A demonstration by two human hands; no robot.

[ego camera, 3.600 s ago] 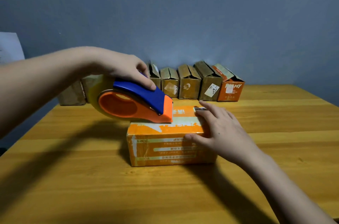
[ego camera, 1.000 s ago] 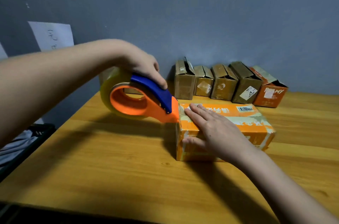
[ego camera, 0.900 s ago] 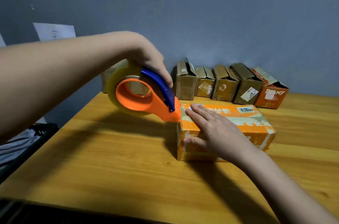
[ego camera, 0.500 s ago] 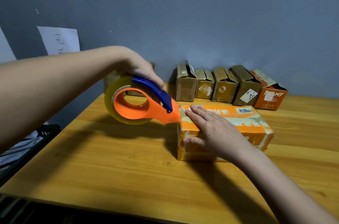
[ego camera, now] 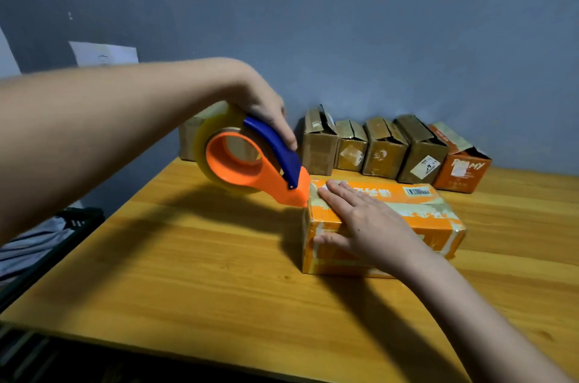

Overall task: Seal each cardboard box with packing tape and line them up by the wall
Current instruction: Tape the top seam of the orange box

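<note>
A matte blue-grey wall (ego camera: 391,38) filled the background beyond both hands. A white sheet of paper (ego camera: 105,53) was fixed to it, above and behind the left forearm, with a second pale edge (ego camera: 7,56) at the frame's left border. A wooden table (ego camera: 203,273) with warm orange-yellow grain lay beneath the hands and carried soft shadows under each arm. Beyond its left edge, below the left forearm, stood a dark crate (ego camera: 72,219) holding grey cloth (ego camera: 28,244). Lighting was dim.
</note>
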